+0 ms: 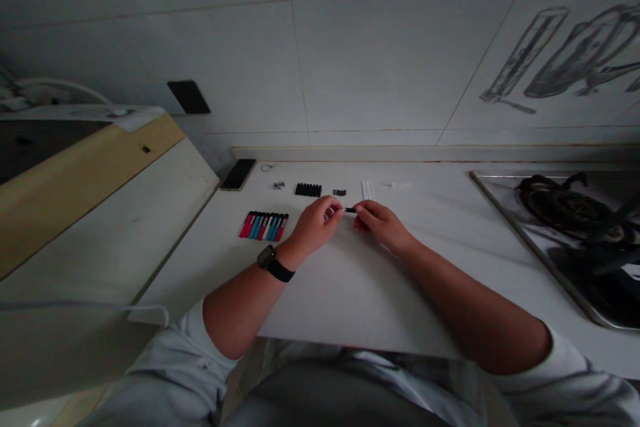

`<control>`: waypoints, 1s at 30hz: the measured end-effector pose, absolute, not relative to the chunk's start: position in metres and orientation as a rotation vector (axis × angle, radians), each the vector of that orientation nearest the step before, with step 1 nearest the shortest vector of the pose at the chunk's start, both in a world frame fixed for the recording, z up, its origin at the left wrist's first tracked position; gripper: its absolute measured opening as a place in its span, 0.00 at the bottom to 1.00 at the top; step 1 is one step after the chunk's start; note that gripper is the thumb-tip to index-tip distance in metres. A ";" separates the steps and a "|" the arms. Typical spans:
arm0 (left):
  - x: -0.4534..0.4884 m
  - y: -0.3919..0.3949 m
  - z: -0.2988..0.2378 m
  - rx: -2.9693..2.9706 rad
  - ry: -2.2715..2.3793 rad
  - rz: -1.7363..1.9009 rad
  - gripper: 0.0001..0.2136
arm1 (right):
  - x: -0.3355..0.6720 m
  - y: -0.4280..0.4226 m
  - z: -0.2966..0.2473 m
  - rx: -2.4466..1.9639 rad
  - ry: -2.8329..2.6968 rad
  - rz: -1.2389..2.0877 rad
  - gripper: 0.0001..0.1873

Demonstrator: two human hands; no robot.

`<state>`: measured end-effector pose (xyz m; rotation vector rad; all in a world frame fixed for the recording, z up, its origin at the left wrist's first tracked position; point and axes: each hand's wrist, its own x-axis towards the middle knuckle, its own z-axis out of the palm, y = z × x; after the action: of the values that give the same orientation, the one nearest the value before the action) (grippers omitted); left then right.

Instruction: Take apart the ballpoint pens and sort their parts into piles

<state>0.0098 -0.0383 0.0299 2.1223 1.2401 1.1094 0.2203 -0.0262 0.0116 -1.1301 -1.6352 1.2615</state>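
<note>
Over the middle of the counter, my left hand [320, 219] and my right hand [379, 219] meet at a small, slim black pen part [351, 210]. Right thumb and fingers pinch one end of it; the left fingertips close on the other, where a pale tip shows faintly. Left of my hands lies a row of short pens [264, 227] in red, blue and white with black ends. Beyond my hands are a row of black tube-like pieces [309, 190], small dark pieces [339, 193] and thin white rods [367, 189].
Tiny metallic pieces [279, 185], a ring-like item [267, 167] and a phone [239, 175] lie toward the back left. Small clear or white pieces [401, 185] lie back right. A gas stove [530, 250] borders the right; a large white appliance [120, 213] stands left.
</note>
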 end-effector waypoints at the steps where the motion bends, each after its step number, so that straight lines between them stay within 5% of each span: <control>1: 0.009 -0.038 0.030 2.127 1.245 1.096 0.04 | 0.221 -0.026 0.011 -1.136 -1.652 1.244 0.20; 10: 0.010 -0.037 0.030 1.951 1.248 1.031 0.13 | 0.223 -0.027 0.010 -1.083 -1.711 0.898 0.13; 19: -0.041 -0.019 0.070 2.283 1.563 1.139 0.06 | 0.226 -0.026 0.008 -1.142 -1.713 0.861 0.13; 30: -0.141 0.030 0.056 2.492 2.179 0.012 0.11 | 0.227 -0.025 0.013 -1.135 -1.805 0.763 0.10</control>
<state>-0.1409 0.0303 0.0561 2.4921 2.1794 0.0122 0.2267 -0.0249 0.0130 -1.1350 -1.8054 0.7630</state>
